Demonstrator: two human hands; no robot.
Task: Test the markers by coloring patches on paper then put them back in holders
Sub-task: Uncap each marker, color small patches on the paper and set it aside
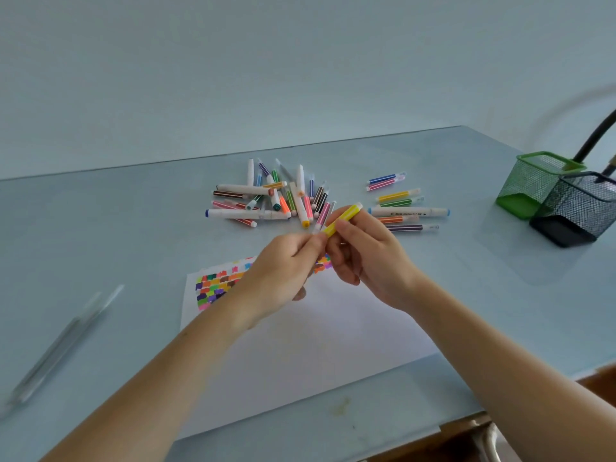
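Both hands were raised above the sheet of paper [300,345], meeting over its far edge. The right hand [366,258] gripped a yellow marker [343,219] by the barrel, fingers curled round it, with the marker tilted so its pale far end pointed up and away toward the loose pens. The left hand [283,268] was pinched closed at the marker's near end, thumb and fingertips together on what looked like the cap; blur made it hard to tell cap from barrel there.

The paper lay flat on the pale blue table [100,228]. A block of colored patches [216,285] ran along its far left part, partly hidden behind the left hand; the rest of the sheet was blank.

Beyond the hands, a pile of markers [273,198] lay scattered and crossed over one another. To its right, apart from the pile, a smaller group of markers [403,205] lay roughly parallel in a loose column.

At the far right of the table stood two mesh holders, touching: a green holder [533,185] behind and a black holder [580,211] in front. Their contents could not be made out.

Near the left edge a long, clear, blurred object [63,345] lay on the table, too smeared to identify
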